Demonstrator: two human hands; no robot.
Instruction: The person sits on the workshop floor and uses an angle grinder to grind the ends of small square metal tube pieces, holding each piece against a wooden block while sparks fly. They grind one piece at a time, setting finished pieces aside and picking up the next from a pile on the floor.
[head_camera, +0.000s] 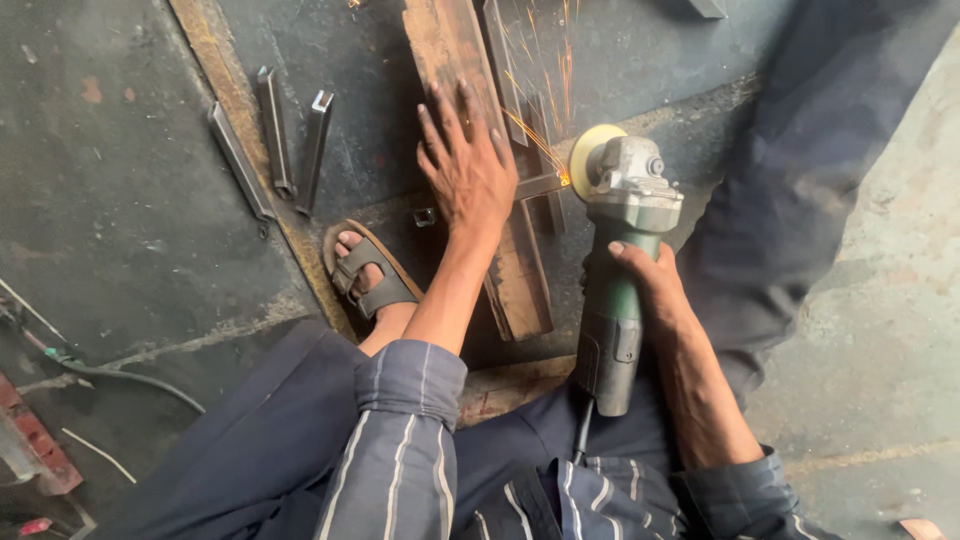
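The left hand (468, 170) is laid flat on a plank (480, 150), with a grinder (618, 262) held at its three o'clock by the right hand (650, 285). The disc (588, 158) is set against what may be a metal bar (538, 186). Three channel pieces (275, 145) are placed at nine o'clock of the plank, a sandalled foot (368, 272) at seven.

A metal workshop: an angle grinder (622, 240) throws sparks (540, 90) off steel, cut channel offcuts (275, 140) lie on a stained steel floor plate (120, 200), beside rough concrete (880, 330).
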